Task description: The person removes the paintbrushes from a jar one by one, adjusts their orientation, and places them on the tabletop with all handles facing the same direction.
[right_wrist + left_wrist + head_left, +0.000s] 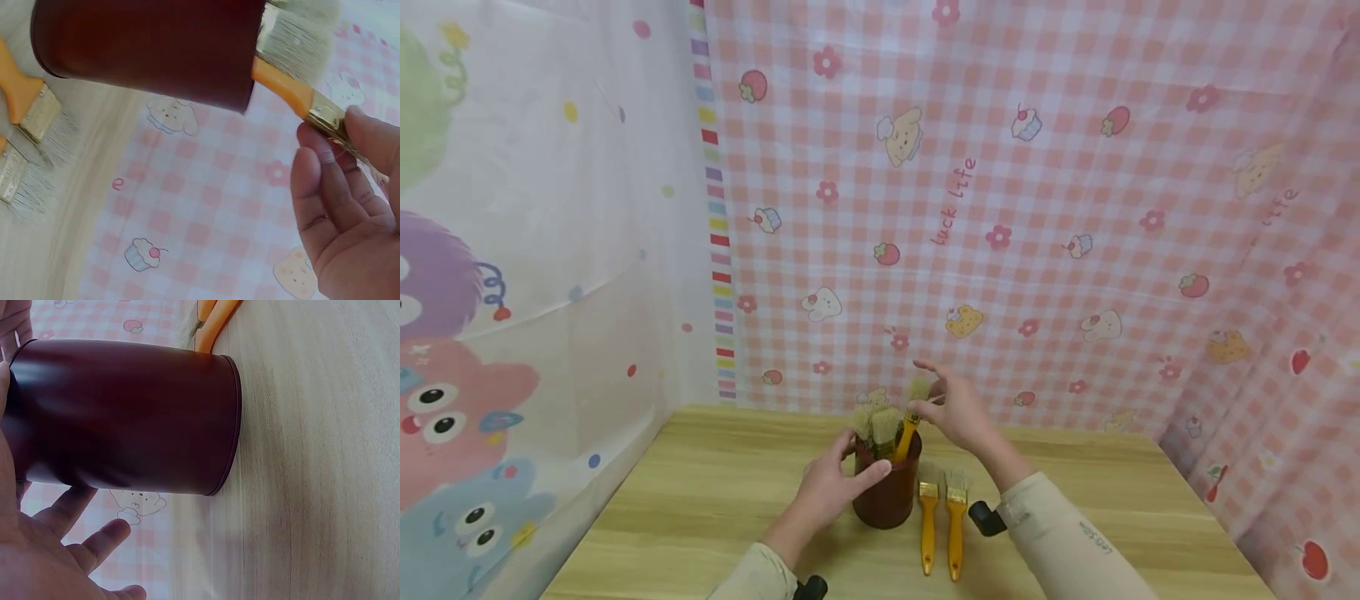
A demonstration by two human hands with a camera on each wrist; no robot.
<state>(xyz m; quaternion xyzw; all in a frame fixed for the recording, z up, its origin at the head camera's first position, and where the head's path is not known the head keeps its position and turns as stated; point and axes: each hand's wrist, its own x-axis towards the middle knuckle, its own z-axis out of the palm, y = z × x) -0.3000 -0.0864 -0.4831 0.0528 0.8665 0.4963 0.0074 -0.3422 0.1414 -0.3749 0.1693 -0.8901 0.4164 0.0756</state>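
A dark red-brown cylindrical holder (883,500) stands upright on the table with paintbrushes in it, bristles up. My left hand (835,483) holds the holder near its rim, thumb on the front side and fingers on the left. In the left wrist view the holder's smooth wall (125,419) fills much of the picture. With thumb and fingers my right hand (958,408) pinches a paintbrush (284,87) at its metal band. That brush leans right, its orange handle partly inside the holder, the lower end hidden. Bristles of other brushes (886,425) rise beside it.
Two more paintbrushes (928,525) with orange handles lie side by side on the wooden table (715,500), just right of the holder, bristles pointing away. A pink checked cloth (1000,183) hangs behind the table, and a white patterned one (587,275) at the left.
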